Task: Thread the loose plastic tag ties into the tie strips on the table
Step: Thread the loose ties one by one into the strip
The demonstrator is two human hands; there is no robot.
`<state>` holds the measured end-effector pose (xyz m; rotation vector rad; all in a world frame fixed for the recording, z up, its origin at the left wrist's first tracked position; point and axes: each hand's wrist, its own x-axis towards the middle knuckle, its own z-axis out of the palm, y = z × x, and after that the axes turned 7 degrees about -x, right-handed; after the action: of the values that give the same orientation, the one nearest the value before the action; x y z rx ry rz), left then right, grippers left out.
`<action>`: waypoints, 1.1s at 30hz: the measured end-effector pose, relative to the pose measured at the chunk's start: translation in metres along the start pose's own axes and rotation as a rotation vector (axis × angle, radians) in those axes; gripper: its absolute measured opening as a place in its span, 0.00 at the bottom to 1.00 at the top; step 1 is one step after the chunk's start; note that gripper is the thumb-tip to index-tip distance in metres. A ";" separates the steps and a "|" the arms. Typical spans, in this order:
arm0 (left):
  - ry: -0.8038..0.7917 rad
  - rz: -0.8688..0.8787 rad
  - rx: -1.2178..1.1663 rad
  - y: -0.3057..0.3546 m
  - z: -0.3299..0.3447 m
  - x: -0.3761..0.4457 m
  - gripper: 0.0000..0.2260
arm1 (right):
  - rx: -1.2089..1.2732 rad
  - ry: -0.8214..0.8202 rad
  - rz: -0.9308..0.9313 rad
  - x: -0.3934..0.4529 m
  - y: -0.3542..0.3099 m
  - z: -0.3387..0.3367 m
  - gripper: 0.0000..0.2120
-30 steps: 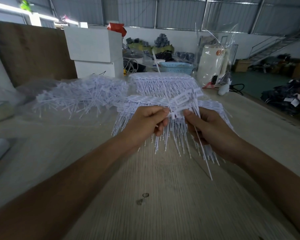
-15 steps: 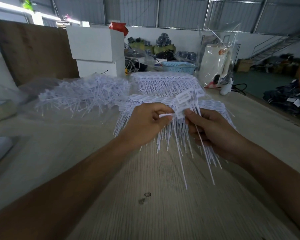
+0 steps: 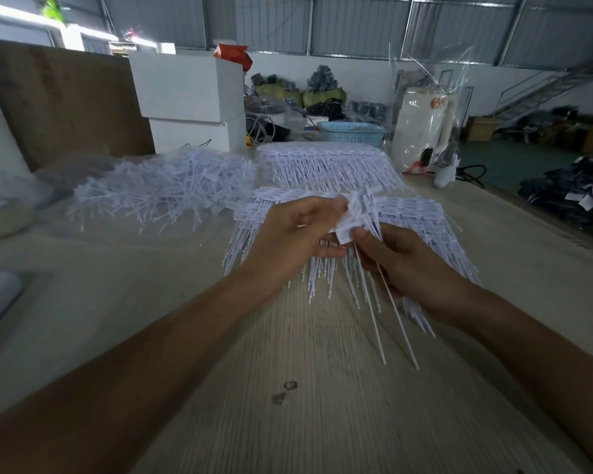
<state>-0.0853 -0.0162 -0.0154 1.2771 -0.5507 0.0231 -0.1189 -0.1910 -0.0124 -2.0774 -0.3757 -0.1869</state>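
Since half a second ago, left hand (image 3: 295, 237) has drawn in against the right hand (image 3: 396, 258); both now meet at the tag heads. Near: bare wooden tabletop (image 3: 322, 405), two long tie tails (image 3: 387, 302) hanging down from the right hand. Right thumb and fingers pinch the small cluster of tag ties (image 3: 355, 213) by their flat heads; left fingers curl round the same cluster, exact contact blurred. Below them, tie strip (image 3: 418, 217) fans out flat. Farther: second strip (image 3: 322, 162), loose tie pile (image 3: 165, 186). Judgement: ties featherweight, springy, slick; grip the stiff flat head, guide the tail near its tip.
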 end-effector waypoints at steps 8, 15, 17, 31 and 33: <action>-0.032 0.067 0.346 -0.004 -0.001 0.003 0.17 | -0.329 -0.006 -0.158 0.000 0.007 0.009 0.12; -0.076 0.045 0.456 -0.005 0.000 -0.002 0.13 | -0.370 -0.049 -0.235 -0.007 0.002 0.017 0.08; -0.071 0.047 0.484 -0.005 0.001 -0.002 0.14 | -0.374 -0.060 -0.236 -0.008 0.002 0.019 0.09; 0.210 0.425 0.644 -0.005 0.015 -0.006 0.10 | -0.380 -0.105 -0.323 -0.017 -0.006 0.043 0.12; 0.308 0.446 0.667 -0.006 0.015 -0.004 0.10 | -0.352 -0.129 -0.281 -0.015 -0.010 0.039 0.08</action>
<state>-0.0925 -0.0309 -0.0193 1.7249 -0.5686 0.8207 -0.1369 -0.1559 -0.0285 -2.3821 -0.7596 -0.3052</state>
